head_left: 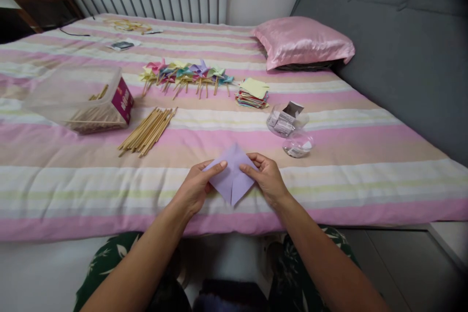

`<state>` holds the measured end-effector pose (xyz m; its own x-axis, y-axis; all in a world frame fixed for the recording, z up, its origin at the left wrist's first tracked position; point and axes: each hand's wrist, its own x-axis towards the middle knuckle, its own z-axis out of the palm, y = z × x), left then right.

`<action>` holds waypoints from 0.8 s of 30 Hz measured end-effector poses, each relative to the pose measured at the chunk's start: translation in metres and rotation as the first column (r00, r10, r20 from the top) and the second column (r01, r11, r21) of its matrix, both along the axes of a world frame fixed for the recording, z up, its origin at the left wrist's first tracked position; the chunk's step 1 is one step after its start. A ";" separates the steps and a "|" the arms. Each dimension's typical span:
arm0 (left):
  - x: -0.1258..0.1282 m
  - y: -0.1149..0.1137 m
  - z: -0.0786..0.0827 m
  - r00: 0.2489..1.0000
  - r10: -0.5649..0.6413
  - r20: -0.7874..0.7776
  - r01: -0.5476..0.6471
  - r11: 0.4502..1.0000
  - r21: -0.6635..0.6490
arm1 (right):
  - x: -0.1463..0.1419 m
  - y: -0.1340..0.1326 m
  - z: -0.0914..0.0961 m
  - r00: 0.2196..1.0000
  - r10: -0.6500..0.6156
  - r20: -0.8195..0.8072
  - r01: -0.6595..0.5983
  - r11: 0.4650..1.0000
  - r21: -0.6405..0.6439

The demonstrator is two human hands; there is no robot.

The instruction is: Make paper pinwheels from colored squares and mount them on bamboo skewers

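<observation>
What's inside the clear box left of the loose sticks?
A heap of thin sticks lies low in the box; whatever is directly behind its purple label cannot be seen.

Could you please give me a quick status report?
Left hand and right hand pinching purple paper at opposite sides. Slit at its near corner. Only the hands overlap it.

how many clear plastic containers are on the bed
3: the large bin holding sticks, at left; a round tub beyond the right hand; and a smaller tub just nearer the camera. Others may be hidden.
</observation>
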<state>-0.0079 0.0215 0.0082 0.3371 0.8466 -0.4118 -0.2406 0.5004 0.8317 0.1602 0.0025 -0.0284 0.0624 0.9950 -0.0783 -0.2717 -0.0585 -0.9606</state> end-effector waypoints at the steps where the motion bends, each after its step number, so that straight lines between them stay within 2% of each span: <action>1: -0.002 0.001 0.001 1.000 0.001 -0.009 -0.001 1.000 0.003 | 0.000 0.000 0.000 1.000 0.001 0.006 -0.001 1.000 0.000; 4: -0.008 0.005 0.003 0.999 -0.015 -0.049 0.016 1.000 0.025 | 0.000 -0.001 0.000 1.000 0.004 0.031 -0.004 1.000 -0.008; 7: -0.012 0.007 0.006 0.990 -0.092 -0.106 0.097 0.995 0.036 | 0.000 -0.001 -0.001 0.997 0.016 0.070 -0.016 1.000 0.000; 12: -0.009 0.004 -0.001 0.963 -0.183 -0.198 0.196 0.980 0.048 | -0.003 -0.002 -0.003 0.985 -0.003 0.174 -0.008 0.998 0.061; 18: -0.002 0.004 -0.012 0.964 -0.130 -0.233 0.141 0.990 0.031 | -0.005 -0.002 -0.003 0.966 -0.047 0.253 0.021 0.994 0.108; 24: -0.004 0.007 -0.006 0.990 -0.010 -0.140 0.012 1.000 0.013 | 0.000 0.002 0.001 0.994 -0.077 0.079 0.069 0.992 0.107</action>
